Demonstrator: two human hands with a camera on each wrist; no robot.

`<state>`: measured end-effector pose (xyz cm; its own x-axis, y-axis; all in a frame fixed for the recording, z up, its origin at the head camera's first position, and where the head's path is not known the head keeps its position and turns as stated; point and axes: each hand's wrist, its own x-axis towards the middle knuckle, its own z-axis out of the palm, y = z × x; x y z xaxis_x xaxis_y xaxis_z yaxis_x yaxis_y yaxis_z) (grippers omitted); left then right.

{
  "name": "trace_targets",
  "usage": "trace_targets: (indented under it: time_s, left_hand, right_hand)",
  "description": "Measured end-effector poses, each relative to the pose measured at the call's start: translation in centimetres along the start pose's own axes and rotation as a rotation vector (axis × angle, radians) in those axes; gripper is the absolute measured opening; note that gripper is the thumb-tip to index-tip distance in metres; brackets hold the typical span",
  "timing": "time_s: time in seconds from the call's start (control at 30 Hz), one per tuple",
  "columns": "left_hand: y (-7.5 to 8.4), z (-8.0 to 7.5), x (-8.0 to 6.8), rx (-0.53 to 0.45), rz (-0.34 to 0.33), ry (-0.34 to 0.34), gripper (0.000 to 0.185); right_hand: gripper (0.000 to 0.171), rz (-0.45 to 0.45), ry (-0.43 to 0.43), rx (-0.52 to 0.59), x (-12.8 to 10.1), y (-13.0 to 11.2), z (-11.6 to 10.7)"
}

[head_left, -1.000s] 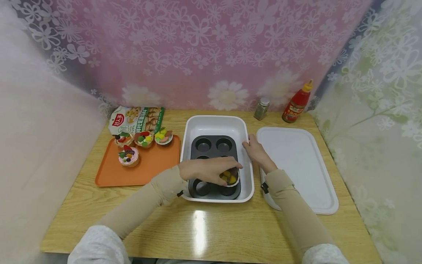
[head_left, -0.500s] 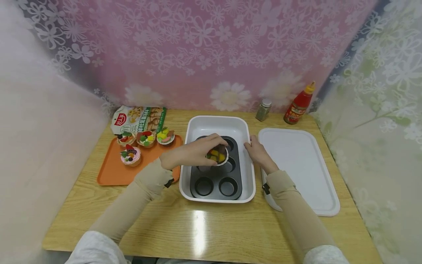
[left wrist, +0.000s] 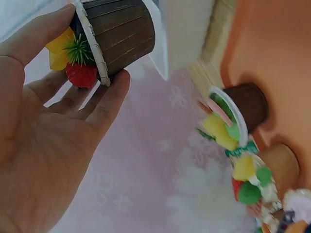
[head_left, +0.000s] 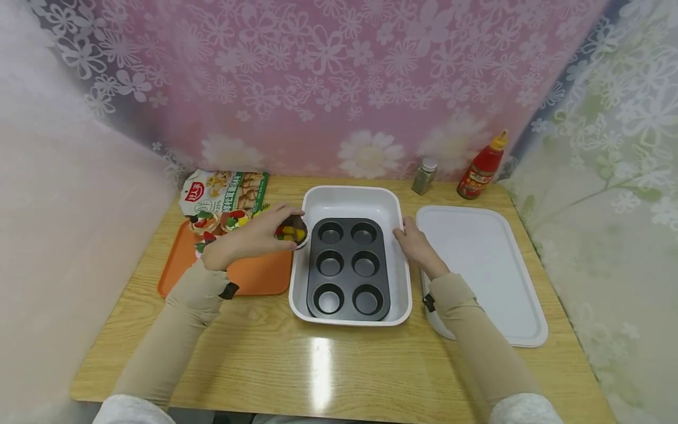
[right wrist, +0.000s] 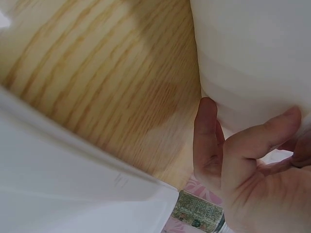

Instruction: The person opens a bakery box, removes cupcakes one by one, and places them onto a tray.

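Note:
My left hand point(head_left: 254, 237) grips a brown toy cupcake point(head_left: 292, 231) topped with yellow and red fruit, carrying it over the gap between the orange tray point(head_left: 254, 277) and the white baking dish point(head_left: 349, 201). In the left wrist view the fingers point(left wrist: 104, 104) curl round the cupcake point(left wrist: 114, 36). A dark six-cup muffin tin point(head_left: 346, 268) lies empty in the dish. My right hand point(head_left: 415, 242) holds the dish's right rim, fingers point(right wrist: 252, 145) curled against its wall point(right wrist: 252, 68).
Other toy cupcakes point(head_left: 233, 219) stand on the orange tray, partly hidden by my hand, with a snack bag point(head_left: 222, 191) behind. A white tray point(head_left: 482, 265) lies at the right. A spice jar point(head_left: 425, 175) and a ketchup bottle point(head_left: 479, 168) stand at the back.
My left hand lifted the cupcake out of the muffin tin and carried it left to the orange tray's edge. The tin is now empty. My right hand stayed on the dish's rim.

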<state>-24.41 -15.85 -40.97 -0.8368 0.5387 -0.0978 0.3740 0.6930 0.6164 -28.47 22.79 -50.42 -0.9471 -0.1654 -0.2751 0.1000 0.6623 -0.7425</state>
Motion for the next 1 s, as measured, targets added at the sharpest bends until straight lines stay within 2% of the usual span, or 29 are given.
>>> trace_targets:
  time_s: [0.17, 0.3, 0.43, 0.57, 1.0]
  left_hand:
    - [-2.0, -1.0, -1.8, -0.041, -0.065, 0.048, 0.071]
    - [-3.4, -1.3, -2.6, -0.064, -0.098, 0.079, 0.068]
    - [-4.6, -1.5, -3.2, -0.007, -0.122, 0.091, 0.070]
    - [-5.7, -1.4, -3.8, 0.044, -0.155, 0.072, 0.074]
    - [-8.9, 0.1, -5.5, 0.185, -0.196, 0.101, 0.068]
  right_hand:
    - [0.054, 0.008, -0.013, 0.006, 0.1, 0.1, -0.2]
    - [0.054, 0.014, -0.011, 0.004, 0.2, 0.3, -0.3]
    - [0.053, 0.010, -0.007, -0.003, 0.3, 0.4, -0.2]
    - [0.053, 0.014, -0.007, -0.008, 0.4, 0.4, -0.1]
    - [0.054, 0.010, -0.012, -0.001, 0.3, 0.1, 0.1]
